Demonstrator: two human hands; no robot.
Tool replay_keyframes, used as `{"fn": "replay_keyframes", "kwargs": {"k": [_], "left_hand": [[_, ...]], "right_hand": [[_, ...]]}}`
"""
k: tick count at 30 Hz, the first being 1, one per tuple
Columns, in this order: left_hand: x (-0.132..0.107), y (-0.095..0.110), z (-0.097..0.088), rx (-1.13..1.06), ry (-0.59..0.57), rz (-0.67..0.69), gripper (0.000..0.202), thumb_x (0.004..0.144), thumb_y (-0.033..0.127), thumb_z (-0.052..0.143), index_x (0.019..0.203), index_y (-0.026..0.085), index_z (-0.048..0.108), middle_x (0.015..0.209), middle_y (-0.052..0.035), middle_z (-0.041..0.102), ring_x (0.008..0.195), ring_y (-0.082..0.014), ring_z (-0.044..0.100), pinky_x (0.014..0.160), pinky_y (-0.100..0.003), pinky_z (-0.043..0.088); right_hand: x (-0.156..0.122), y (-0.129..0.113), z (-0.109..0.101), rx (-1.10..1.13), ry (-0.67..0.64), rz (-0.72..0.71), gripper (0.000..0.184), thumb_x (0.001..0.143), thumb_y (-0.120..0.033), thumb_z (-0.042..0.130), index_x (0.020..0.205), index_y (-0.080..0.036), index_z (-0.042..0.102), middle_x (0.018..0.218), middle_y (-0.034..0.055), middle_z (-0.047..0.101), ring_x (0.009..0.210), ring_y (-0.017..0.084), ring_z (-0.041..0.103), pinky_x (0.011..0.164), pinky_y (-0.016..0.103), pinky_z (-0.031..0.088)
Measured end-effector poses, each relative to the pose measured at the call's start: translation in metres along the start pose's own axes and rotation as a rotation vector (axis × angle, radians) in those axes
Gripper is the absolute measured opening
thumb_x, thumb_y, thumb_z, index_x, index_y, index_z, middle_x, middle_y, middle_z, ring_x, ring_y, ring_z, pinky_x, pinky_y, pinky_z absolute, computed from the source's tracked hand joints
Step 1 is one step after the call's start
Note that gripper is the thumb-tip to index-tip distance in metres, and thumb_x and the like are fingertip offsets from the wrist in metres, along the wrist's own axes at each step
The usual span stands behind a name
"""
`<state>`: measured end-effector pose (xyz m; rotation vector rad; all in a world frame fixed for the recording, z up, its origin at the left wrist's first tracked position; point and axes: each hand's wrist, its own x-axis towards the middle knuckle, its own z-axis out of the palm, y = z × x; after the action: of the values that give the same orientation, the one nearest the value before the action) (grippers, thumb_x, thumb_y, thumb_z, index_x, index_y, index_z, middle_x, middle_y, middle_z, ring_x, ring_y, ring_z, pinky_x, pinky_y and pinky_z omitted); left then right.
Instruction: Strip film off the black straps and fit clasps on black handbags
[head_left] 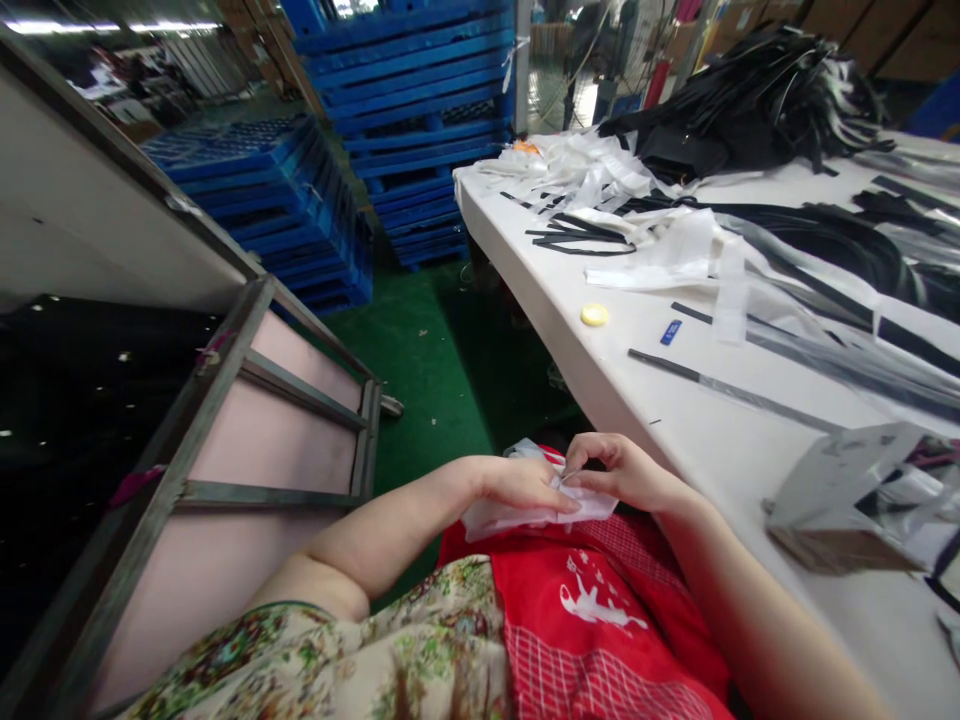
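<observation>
My left hand is closed on a piece of thin, whitish plastic sheet that hangs over the red apron. Close against it, my right hand pinches at the same plastic with thumb and forefinger. A small thin, pale sliver shows between the fingertips, too small to name. Both hands are in front of my lap, just left of the white table's edge.
The white table bears black strips, plastic wraps, a yellow disc, a blue tag and an open carton. A metal-framed cart stands left. Blue pallets are stacked behind, on green floor.
</observation>
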<state>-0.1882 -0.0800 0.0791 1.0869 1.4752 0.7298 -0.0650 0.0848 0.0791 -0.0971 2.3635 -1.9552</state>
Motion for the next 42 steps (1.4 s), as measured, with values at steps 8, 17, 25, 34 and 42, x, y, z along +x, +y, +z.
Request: {"fn": "replay_keyframes", "kwargs": {"k": [8, 17, 25, 34, 42], "left_hand": [[-0.001, -0.009, 0.007, 0.087, -0.039, -0.079, 0.024, 0.07, 0.042, 0.072, 0.063, 0.02, 0.066, 0.054, -0.0003, 0.055, 0.057, -0.0181, 0.054, 0.058, -0.028, 0.041], [0.004, 0.006, 0.003, -0.163, 0.038, -0.079, 0.01, 0.075, 0.022, 0.055, 0.072, 0.017, 0.063, 0.07, -0.0008, 0.06, 0.066, -0.0159, 0.052, 0.063, -0.028, 0.04], [0.009, 0.001, 0.003, -0.466, 0.076, -0.053, 0.016, 0.074, 0.03, 0.059, 0.071, 0.014, 0.056, 0.064, 0.0003, 0.054, 0.056, -0.0116, 0.047, 0.055, -0.026, 0.036], [0.015, 0.008, 0.01, -0.58, 0.172, 0.006, 0.05, 0.085, 0.062, 0.053, 0.071, 0.014, 0.054, 0.052, 0.0001, 0.052, 0.045, -0.0098, 0.044, 0.048, -0.025, 0.032], [0.023, 0.014, 0.005, -0.493, 0.187, -0.018, 0.056, 0.083, 0.068, 0.05, 0.082, 0.013, 0.06, 0.051, 0.0004, 0.051, 0.042, -0.009, 0.041, 0.044, -0.024, 0.031]], "right_hand": [[-0.002, -0.013, 0.004, -0.362, -0.175, -0.07, 0.017, 0.092, -0.03, 0.055, 0.09, -0.019, 0.069, 0.085, 0.0035, 0.069, 0.077, 0.016, 0.062, 0.07, 0.026, 0.047], [-0.02, -0.009, 0.021, -0.966, 0.203, -0.269, 0.02, 0.095, -0.024, 0.049, 0.089, -0.02, 0.068, 0.088, 0.008, 0.069, 0.08, 0.02, 0.062, 0.076, 0.033, 0.047], [-0.035, 0.004, 0.024, -1.013, 0.247, -0.325, 0.034, 0.095, -0.019, 0.049, 0.126, -0.018, 0.061, 0.121, 0.0103, 0.067, 0.108, 0.025, 0.062, 0.095, 0.041, 0.05], [-0.04, 0.006, 0.024, -0.916, 0.408, -0.343, 0.038, 0.092, -0.018, 0.055, 0.128, -0.025, 0.061, 0.125, 0.0076, 0.066, 0.119, 0.027, 0.058, 0.099, 0.044, 0.05], [-0.145, -0.006, -0.035, -0.948, 1.453, 0.061, 0.02, 0.088, -0.03, 0.062, 0.102, -0.019, 0.072, 0.096, 0.0094, 0.072, 0.089, 0.024, 0.066, 0.084, 0.038, 0.05]]}}
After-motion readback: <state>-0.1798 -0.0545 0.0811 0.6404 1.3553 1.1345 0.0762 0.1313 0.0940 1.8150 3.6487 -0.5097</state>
